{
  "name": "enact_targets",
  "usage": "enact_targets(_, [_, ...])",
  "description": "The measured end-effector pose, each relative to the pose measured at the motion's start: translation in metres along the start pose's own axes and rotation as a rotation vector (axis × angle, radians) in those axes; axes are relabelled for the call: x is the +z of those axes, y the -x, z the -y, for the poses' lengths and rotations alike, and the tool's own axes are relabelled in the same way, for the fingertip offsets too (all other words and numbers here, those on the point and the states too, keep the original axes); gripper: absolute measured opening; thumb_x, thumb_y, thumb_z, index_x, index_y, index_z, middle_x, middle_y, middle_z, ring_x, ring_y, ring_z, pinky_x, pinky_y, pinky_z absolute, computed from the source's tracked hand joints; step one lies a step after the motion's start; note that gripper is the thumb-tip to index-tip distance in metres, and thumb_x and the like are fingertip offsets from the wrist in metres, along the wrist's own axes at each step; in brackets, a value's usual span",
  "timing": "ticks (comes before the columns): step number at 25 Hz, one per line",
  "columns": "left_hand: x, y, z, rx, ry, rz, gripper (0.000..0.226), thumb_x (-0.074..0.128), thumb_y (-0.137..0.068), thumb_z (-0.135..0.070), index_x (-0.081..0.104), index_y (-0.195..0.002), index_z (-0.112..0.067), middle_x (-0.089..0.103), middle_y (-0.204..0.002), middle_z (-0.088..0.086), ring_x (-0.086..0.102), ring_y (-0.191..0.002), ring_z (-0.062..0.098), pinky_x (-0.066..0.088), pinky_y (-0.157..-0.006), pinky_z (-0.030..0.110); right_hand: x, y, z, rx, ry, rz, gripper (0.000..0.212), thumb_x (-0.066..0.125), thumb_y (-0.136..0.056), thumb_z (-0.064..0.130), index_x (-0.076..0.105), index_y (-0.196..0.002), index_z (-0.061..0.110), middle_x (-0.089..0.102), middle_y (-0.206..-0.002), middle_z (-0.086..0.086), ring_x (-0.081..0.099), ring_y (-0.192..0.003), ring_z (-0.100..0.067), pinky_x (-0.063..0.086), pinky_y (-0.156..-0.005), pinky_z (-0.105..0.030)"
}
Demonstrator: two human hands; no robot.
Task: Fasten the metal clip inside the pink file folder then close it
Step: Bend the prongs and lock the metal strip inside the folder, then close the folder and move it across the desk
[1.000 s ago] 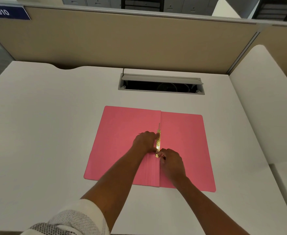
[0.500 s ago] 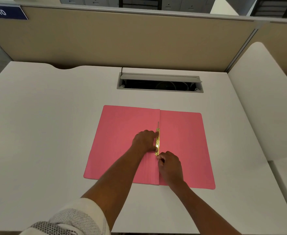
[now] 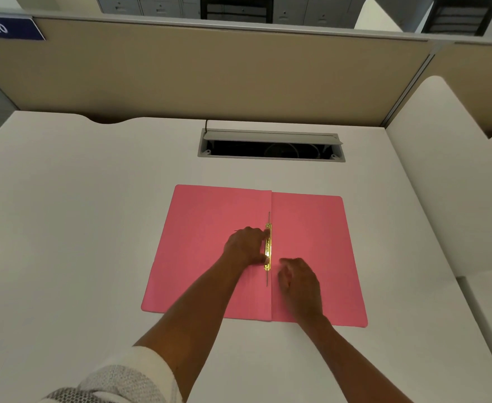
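Note:
A pink file folder [image 3: 204, 228] lies open and flat on the white desk [image 3: 64, 228]. Along its central fold runs a gold metal clip [image 3: 268, 251] with thin prongs lying flat above and below it. My left hand [image 3: 246, 245] rests on the left leaf, thumb and fingertips pressed against the clip's left edge. My right hand [image 3: 298, 282] hovers on the right leaf just right of the clip's lower end, fingers loosely curled, touching nothing of the clip.
A grey cable slot [image 3: 270, 146] with its lid raised is set in the desk behind the folder. A beige partition [image 3: 209, 71] closes the back. A second white desk surface [image 3: 442, 175] adjoins on the right.
My right hand has let go of the clip's lower end and drawn back to the right. The lower prong now lies flat below the clip. My left hand has stayed in place.

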State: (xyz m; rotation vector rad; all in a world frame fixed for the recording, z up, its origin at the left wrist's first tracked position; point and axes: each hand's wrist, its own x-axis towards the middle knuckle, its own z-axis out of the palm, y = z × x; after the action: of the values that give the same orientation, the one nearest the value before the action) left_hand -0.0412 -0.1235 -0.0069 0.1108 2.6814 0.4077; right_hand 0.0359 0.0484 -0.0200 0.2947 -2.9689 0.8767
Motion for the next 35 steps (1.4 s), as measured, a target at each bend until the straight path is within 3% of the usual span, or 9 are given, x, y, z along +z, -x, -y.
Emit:
enact_targets(2, [0.002, -0.001, 0.001, 0.012, -0.021, -0.003, 0.079, 0.078, -0.074, -0.044, 0.046, -0.144, -0.025, 0.066, -0.119, 0.008, 0.063, -0.107, 0.030, 0.055, -0.087, 0.042, -0.008, -0.020, -0.024, 0.023, 0.155, 0.044, 0.045, 0.055, -0.095, 0.027, 0.051, -0.137, 0.008, 0.057, -0.138, -0.014, 0.051, -0.128, -0.030, 0.042, -0.110, -0.043])
enact_targets(4, [0.003, -0.001, 0.003, 0.012, -0.023, 0.000, 0.081, 0.077, -0.075, -0.045, 0.043, -0.146, -0.026, 0.065, -0.122, 0.008, 0.062, -0.110, 0.030, 0.055, -0.089, 0.043, -0.014, -0.040, -0.046, 0.099, 0.272, 0.184, 0.068, 0.046, -0.098, 0.041, 0.023, -0.153, 0.007, 0.027, -0.160, -0.014, 0.023, -0.149, -0.032, 0.019, -0.123, -0.045])
enact_targets(7, [0.003, -0.002, 0.003, 0.020, -0.017, 0.005, 0.082, 0.076, -0.076, -0.045, 0.040, -0.148, -0.028, 0.065, -0.124, 0.009, 0.062, -0.111, 0.032, 0.055, -0.090, 0.045, -0.005, -0.050, -0.066, 0.099, 0.341, 0.263, 0.075, 0.029, -0.100, 0.050, -0.001, -0.155, 0.009, 0.001, -0.166, -0.011, -0.001, -0.153, -0.028, 0.005, -0.125, -0.046])
enact_targets(11, [0.004, 0.001, 0.005, 0.025, -0.015, -0.004, 0.083, 0.074, -0.078, -0.046, 0.037, -0.150, -0.030, 0.066, -0.123, 0.009, 0.060, -0.114, 0.032, 0.054, -0.091, 0.044, 0.005, -0.045, -0.072, 0.065, 0.402, 0.183, 0.075, 0.013, -0.097, 0.055, 0.001, -0.156, 0.010, 0.003, -0.166, -0.011, 0.001, -0.153, -0.028, 0.006, -0.125, -0.046])
enact_targets(14, [0.003, 0.003, 0.005, 0.037, 0.016, -0.007, 0.080, 0.073, -0.079, -0.044, 0.037, -0.149, -0.029, 0.069, -0.118, 0.008, 0.058, -0.119, 0.034, 0.053, -0.092, 0.044, 0.006, -0.045, -0.072, 0.065, 0.401, 0.142, 0.076, 0.012, -0.095, 0.055, 0.006, -0.156, 0.009, 0.008, -0.165, -0.011, 0.006, -0.153, -0.029, 0.009, -0.125, -0.046])
enact_targets(22, [-0.004, 0.022, 0.008, -0.005, 0.259, -0.116, 0.067, 0.070, -0.083, -0.035, 0.045, -0.145, -0.036, 0.075, -0.099, -0.001, 0.068, -0.098, 0.023, 0.054, -0.086, 0.034, 0.002, -0.044, -0.069, 0.059, 0.395, 0.150, 0.074, 0.019, -0.097, 0.052, 0.004, -0.156, 0.010, 0.006, -0.165, -0.011, 0.004, -0.153, -0.028, 0.009, -0.125, -0.046])
enact_targets(28, [-0.009, 0.058, 0.054, -0.244, 0.081, -0.376, 0.049, 0.059, -0.093, -0.037, 0.051, -0.138, -0.020, 0.063, -0.118, 0.008, 0.062, -0.106, 0.028, 0.054, -0.086, 0.042, 0.003, -0.044, -0.070, 0.046, 0.392, 0.132, 0.076, 0.017, -0.095, 0.053, 0.011, -0.155, 0.007, 0.014, -0.164, -0.013, 0.012, -0.152, -0.030, 0.011, -0.124, -0.047])
enact_targets(31, [-0.014, 0.074, 0.081, -0.417, -0.061, -0.341, 0.051, 0.056, -0.092, -0.044, 0.051, -0.135, -0.016, 0.055, -0.130, 0.010, 0.054, -0.116, 0.031, 0.047, -0.093, 0.045, 0.003, -0.043, -0.070, 0.047, 0.406, 0.128, 0.075, 0.020, -0.095, 0.052, 0.016, -0.154, 0.006, 0.020, -0.163, -0.015, 0.017, -0.151, -0.032, 0.016, -0.123, -0.049])
enact_targets(35, [-0.019, 0.084, 0.098, -0.560, -0.035, -0.229, 0.063, 0.054, -0.089, -0.056, 0.044, -0.140, -0.019, 0.045, -0.143, 0.011, 0.046, -0.125, 0.035, 0.039, -0.101, 0.047, 0.005, -0.043, -0.071, 0.046, 0.407, 0.125, 0.075, 0.020, -0.096, 0.052, 0.016, -0.154, 0.005, 0.022, -0.162, -0.016, 0.019, -0.150, -0.033, 0.017, -0.123, -0.050])
